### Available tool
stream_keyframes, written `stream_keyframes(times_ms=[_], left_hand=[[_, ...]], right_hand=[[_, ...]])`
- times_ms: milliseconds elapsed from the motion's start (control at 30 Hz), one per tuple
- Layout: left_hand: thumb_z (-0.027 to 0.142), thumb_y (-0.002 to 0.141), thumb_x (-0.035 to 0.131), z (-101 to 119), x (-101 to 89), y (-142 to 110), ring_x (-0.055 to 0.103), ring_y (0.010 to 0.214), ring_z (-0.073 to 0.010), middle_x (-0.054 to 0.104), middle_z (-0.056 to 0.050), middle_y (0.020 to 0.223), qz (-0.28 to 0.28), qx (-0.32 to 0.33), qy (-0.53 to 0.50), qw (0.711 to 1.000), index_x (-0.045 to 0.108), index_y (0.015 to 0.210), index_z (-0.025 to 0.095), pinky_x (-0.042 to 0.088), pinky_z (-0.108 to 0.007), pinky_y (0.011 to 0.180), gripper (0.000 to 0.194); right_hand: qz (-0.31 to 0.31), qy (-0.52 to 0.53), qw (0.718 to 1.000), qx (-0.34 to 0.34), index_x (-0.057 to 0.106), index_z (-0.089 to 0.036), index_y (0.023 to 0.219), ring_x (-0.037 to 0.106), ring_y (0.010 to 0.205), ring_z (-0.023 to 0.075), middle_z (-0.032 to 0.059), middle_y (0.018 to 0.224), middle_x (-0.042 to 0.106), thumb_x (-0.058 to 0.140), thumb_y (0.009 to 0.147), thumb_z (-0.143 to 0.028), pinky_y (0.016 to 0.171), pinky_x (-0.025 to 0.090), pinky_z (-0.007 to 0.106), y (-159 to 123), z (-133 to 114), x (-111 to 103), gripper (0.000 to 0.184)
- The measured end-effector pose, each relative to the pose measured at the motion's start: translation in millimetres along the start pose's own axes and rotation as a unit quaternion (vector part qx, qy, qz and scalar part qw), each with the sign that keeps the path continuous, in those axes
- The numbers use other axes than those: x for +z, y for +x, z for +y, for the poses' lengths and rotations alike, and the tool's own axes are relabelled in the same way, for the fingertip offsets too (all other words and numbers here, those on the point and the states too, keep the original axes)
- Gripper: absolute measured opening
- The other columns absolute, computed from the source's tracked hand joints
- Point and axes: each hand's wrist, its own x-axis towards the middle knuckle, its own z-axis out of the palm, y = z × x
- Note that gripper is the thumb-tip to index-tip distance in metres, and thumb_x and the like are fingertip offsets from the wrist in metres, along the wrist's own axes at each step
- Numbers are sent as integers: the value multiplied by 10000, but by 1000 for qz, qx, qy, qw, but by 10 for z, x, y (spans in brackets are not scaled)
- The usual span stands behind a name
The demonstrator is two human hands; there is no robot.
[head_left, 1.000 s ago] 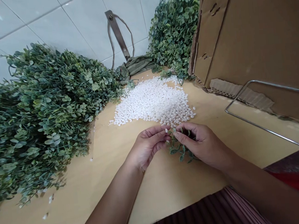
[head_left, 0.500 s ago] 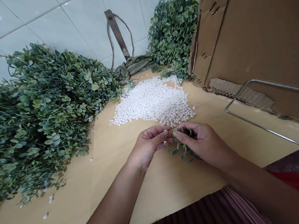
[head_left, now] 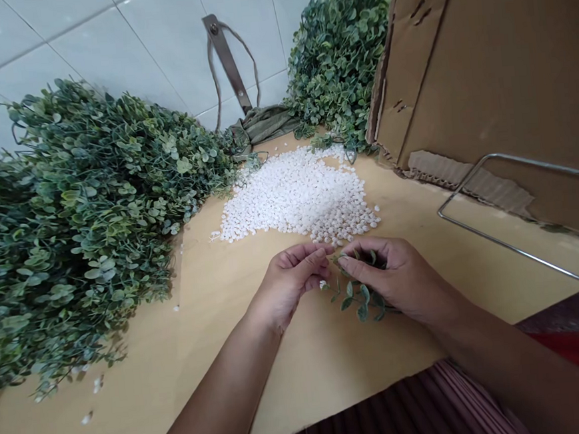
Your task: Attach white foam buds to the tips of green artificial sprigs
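Note:
My right hand is closed on a green artificial leaf sprig, thumb and forefinger pinched near one end. Its small leaves hang below the fingers towards the table. Beside it, my left hand is closed in a pinch, its fingertips close to the right thumb. What it pinches, if anything, is too small to make out. A small white piece shows just below the left fingertips. Just beyond both hands lies a heap of small white plastic pieces, spread over the tan board.
A large pile of leafy greenery fills the left side, with another bunch at the back. A cardboard box stands at the right, a bent metal wire frame before it. Stray white bits lie front left.
My hands have drawn slightly apart at the fingertips. The sprig has shifted a little right and down with my right hand, and its leaves have turned.

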Motion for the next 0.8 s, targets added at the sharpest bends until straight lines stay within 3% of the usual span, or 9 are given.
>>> stream_keyframes(times_ms=[200,433,800], left_hand=[[225,578,773,-39,12,11,555,553,-67,652,-5,615,12,11,0,1000,718,819,138,403,-177,507,262],[199,493,820,-31,17,15,561,523,-70,649,9,566,25,32,-34,999,699,696,134,433,-184,515,244],[217,471,832,-33,9,26,591,547,-96,668,-12,566,15,32,-23,999,717,677,132,462,-205,535,250]], right_hand=[[2,9,1000,7,606,-149,654,401,487,98,-28,527,465,524,722,-311,463,332,222,-5,-20,-5,194],[19,31,999,27,616,-148,656,376,458,90,-39,502,446,556,702,-340,440,320,225,0,-16,-4,206],[3,82,996,29,620,-152,669,426,481,93,-27,538,513,567,716,-327,444,343,217,-11,-13,-9,189]])
